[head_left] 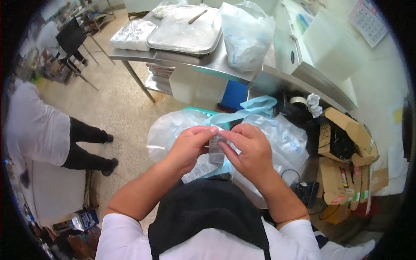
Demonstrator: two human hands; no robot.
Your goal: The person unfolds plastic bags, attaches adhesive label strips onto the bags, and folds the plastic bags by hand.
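Observation:
Both hands meet in front of my chest around a small printed label strip [216, 151]. My left hand [188, 148] pinches its upper left edge between thumb and fingers. My right hand [250, 149] is closed on the upper right edge, its fingertips close to those of the left. The strip hangs down from the fingers, and a second printed sheet [200, 172] lies lower left of it. Under and around the hands are translucent plastic bags [284, 138] with light blue handles [236, 115]. A green rim [200, 110] shows behind them.
A steel table [173, 56] ahead holds a metal tray [184, 34] and a white bag [247, 37]. Open cardboard boxes [336, 182] stand at the right, below an open white lid [333, 43]. A person in white [37, 125] is at the left.

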